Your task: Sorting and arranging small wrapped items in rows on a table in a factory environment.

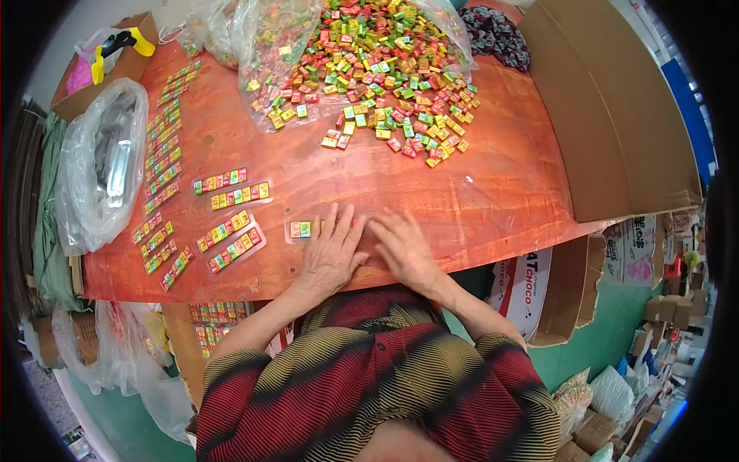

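My left hand (pixel 331 248) lies flat with fingers stretched over a clear plastic tray (pixel 290 232) near the table's front edge. At the tray's left end, small green, yellow and red boxes (pixel 302 229) show; the rest is under my fingers. My right hand (pixel 406 250) is beside it, fingers extended and apart, its fingertips close to the tray's right end. Nothing shows in its grasp. Left of my hands, several trays filled with rows of small coloured boxes (pixel 235 250) lie on the table. Beyond the hands spreads a large heap of loose small boxes (pixel 385 77).
More filled rows (pixel 163 146) line the table's left side, beside a plastic bag of clear trays (pixel 115 169). A yellow-and-black tape dispenser (pixel 123 46) rests on a carton at the far left. A large cardboard box (pixel 608 115) stands right; dark patterned cloth (pixel 496 35) lies at the back.
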Demonstrator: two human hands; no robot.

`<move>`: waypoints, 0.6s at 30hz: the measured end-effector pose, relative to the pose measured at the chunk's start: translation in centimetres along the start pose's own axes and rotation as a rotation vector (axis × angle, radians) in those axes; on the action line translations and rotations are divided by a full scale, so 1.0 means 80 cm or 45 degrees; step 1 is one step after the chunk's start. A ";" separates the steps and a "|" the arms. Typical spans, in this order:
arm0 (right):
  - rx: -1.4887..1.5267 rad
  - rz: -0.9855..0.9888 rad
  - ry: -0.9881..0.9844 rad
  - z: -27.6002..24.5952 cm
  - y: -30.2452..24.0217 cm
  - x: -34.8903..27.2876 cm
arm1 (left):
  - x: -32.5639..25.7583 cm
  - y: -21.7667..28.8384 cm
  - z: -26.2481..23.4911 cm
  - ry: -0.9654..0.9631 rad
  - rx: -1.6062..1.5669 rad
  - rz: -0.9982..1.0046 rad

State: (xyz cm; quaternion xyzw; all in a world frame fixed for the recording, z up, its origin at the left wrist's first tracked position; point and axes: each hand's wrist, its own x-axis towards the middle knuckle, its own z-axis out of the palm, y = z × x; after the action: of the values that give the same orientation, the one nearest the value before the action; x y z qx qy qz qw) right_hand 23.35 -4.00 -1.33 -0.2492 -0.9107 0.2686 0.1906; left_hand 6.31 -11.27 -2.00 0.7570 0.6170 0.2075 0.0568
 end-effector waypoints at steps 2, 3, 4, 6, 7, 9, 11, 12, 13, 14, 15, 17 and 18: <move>-0.017 0.123 0.180 -0.021 0.010 -0.009 | -0.002 -0.002 -0.003 -0.126 0.019 -0.038; -0.022 0.128 0.186 -0.026 0.015 -0.016 | -0.001 -0.004 -0.006 -0.126 0.018 -0.030; -0.072 0.149 0.171 -0.030 0.019 -0.023 | -0.002 -0.006 -0.009 -0.133 0.003 -0.013; -0.229 0.112 0.121 -0.032 0.019 -0.031 | -0.005 -0.011 -0.015 -0.137 -0.010 0.012; -0.234 0.114 0.129 -0.030 0.020 -0.031 | -0.009 -0.013 -0.018 -0.129 0.008 -0.025; -0.328 0.115 0.127 -0.021 0.022 -0.027 | -0.017 -0.018 -0.022 -0.118 0.031 -0.055; -0.174 0.129 0.120 -0.022 0.018 -0.015 | -0.022 -0.022 -0.022 -0.050 -0.048 -0.184; -0.100 0.096 0.110 -0.019 0.018 -0.012 | -0.020 -0.021 -0.023 0.069 0.003 -0.159; -0.026 0.064 0.099 -0.017 0.019 -0.011 | -0.014 -0.022 -0.023 0.069 0.004 -0.152; -0.005 0.050 0.171 -0.020 0.025 -0.005 | -0.003 -0.023 -0.023 0.143 -0.025 -0.176; 0.010 0.040 0.166 -0.024 0.029 0.002 | 0.003 -0.021 -0.027 0.214 -0.039 -0.221; -0.157 0.185 0.392 -0.042 0.039 0.009 | 0.022 -0.014 -0.035 0.286 -0.076 -0.221; -0.249 0.181 0.462 -0.049 0.051 0.013 | 0.033 -0.012 -0.037 0.364 -0.110 -0.214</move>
State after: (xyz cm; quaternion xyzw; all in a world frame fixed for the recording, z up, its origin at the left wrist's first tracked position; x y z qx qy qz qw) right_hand 25.83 1.10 -0.46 -0.3744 -0.8633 0.1426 0.3068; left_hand 4.70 -9.06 1.03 0.6623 0.6704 0.3340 0.0180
